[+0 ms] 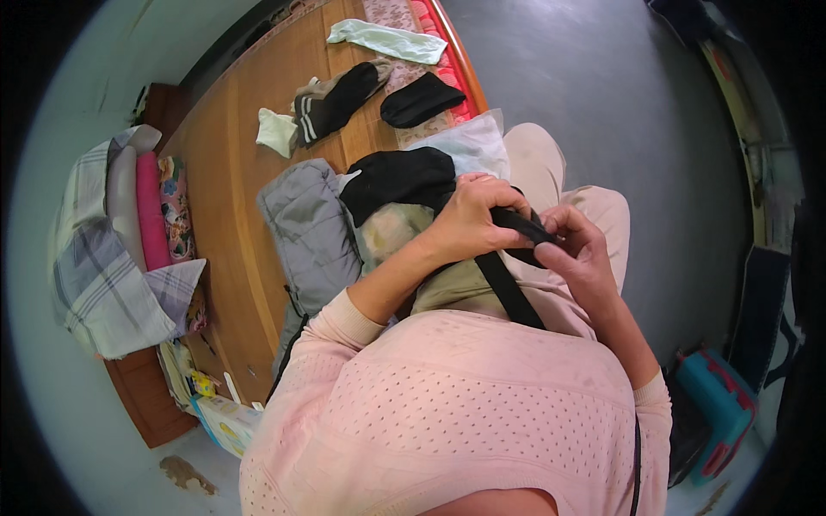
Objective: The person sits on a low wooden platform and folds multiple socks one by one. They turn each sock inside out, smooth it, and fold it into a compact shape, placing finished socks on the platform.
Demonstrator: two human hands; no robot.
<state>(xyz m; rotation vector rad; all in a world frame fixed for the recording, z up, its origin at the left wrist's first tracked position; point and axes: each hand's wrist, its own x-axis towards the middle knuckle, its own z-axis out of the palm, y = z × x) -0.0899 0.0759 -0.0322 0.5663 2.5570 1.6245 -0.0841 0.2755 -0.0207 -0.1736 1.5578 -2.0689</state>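
Both hands meet above my lap on a narrow piece of folded black fabric (524,226). My left hand (481,209) wraps around its left part. At the other end, the thumb and fingers of my right hand (577,248) pinch it. A flat black strap (510,290) runs below the hands across my lap; whether it joins the fabric is hidden. Just left of my left hand lies a black sock (403,177), partly over a clear plastic bag (390,232). Beyond it rest another black sock (423,100), a black sock with white stripes (332,106) and a small white sock (277,132).
A pale sock or sleeve-like cloth (387,42) lies at the far end of the wooden bed surface (226,213). A grey quilted garment (310,226) sits by my left forearm. Folded bedding (148,213) is stacked on the left. A teal case (716,413) stands on the right.
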